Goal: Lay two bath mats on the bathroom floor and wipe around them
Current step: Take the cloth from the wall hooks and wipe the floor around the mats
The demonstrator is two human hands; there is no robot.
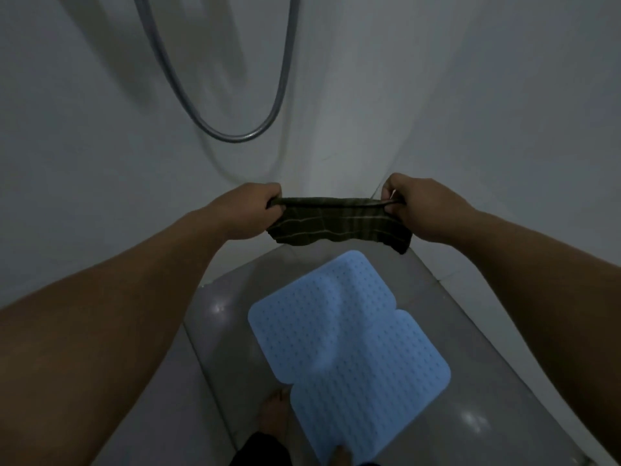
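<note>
Two light blue perforated bath mats lie on the grey tiled floor (470,364), overlapping slightly: the far mat (322,297) and the near mat (369,391). Above them, at arm's length, I hold a dark striped cloth (339,222) stretched between both hands. My left hand (250,210) grips its left end, and my right hand (420,206) grips its right end. The cloth hangs folded, well clear of the floor.
White walls close in on the left, back and right. A grey shower hose (235,136) loops down the back-left wall. My bare feet (274,415) stand at the near edge of the near mat.
</note>
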